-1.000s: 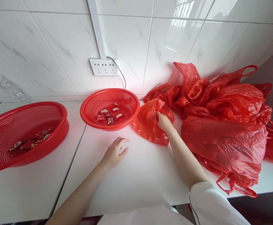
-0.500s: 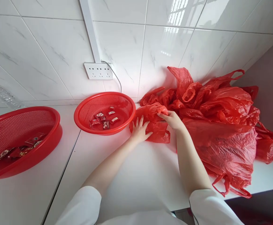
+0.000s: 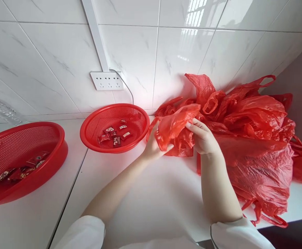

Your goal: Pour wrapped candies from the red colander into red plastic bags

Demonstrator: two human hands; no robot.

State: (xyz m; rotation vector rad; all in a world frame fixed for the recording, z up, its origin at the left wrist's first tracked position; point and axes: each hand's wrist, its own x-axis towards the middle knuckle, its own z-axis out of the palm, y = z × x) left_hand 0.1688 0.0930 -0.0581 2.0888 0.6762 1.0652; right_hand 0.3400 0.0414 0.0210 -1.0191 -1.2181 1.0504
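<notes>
Between my two hands a crumpled red plastic bag (image 3: 175,126) is bunched up, raised a little from the white table. My left hand (image 3: 153,145) grips the bag's left side, its thumb at the lower edge and its other fingers partly hidden by the film. On the other side my right hand (image 3: 204,136) pinches the bag between thumb and fingers. Just left of my left hand stands a round red basket (image 3: 88,141) with several small wrapped candies (image 3: 114,133) on its bottom.
A heap of red plastic bags (image 3: 254,152) fills the right side of the table. At far left, a larger red basket (image 3: 55,152) holds several wrapped pieces (image 3: 24,169). Behind it lies a clear plastic bottle (image 3: 4,110). A socket strip (image 3: 106,81) is fixed to the tiled wall.
My left hand was spread flat on the bag and now has closed around its side. The bag has been lifted and gathered, and my right hand has shifted right.
</notes>
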